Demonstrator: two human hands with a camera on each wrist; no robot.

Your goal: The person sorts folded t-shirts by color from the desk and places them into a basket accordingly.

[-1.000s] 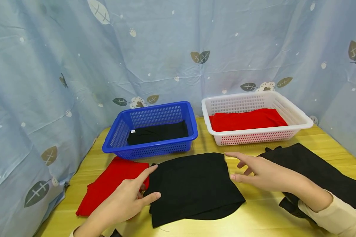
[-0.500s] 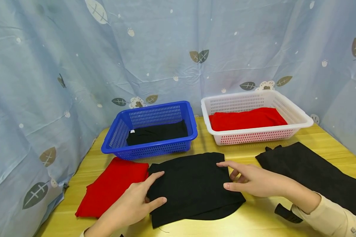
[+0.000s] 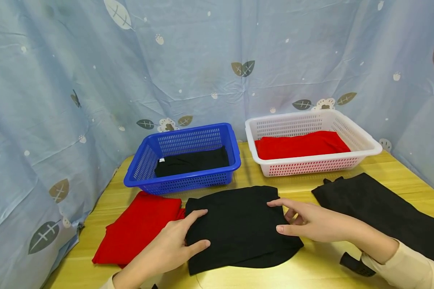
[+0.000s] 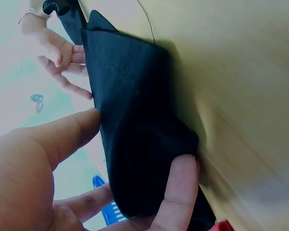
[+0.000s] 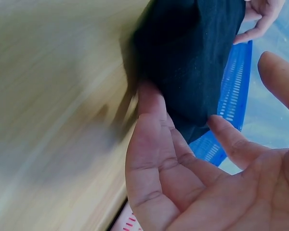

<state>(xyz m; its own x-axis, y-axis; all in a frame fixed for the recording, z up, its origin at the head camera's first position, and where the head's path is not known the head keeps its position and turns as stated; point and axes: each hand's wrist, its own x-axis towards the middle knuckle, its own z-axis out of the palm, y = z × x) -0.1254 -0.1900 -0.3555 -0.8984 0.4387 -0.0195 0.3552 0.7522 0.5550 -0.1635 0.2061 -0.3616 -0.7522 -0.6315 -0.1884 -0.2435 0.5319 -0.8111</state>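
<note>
A folded black garment (image 3: 238, 228) lies on the table between both hands. My left hand (image 3: 170, 249) holds its left edge. In the left wrist view the thumb (image 4: 82, 127) touches the upper face and a finger (image 4: 180, 187) lies at the lower edge. My right hand (image 3: 307, 218) is at the opposite edge. In the right wrist view its lower fingertips (image 5: 151, 101) meet the cloth's underside, the index finger touches the upper face, and the thumb stands away from it. Some fingertips are hidden by the cloth.
A folded red garment (image 3: 141, 228) lies at the left, and another black garment (image 3: 383, 212) at the right. Behind stand a blue basket (image 3: 191, 179) with black cloth and a white basket (image 3: 311, 165) with red cloth. A patterned curtain (image 3: 202, 60) hangs behind the table.
Both hands have come in onto the edges of the middle black garment. Over the last half second it has shifted slightly right, and more of the red garment beside it shows.
</note>
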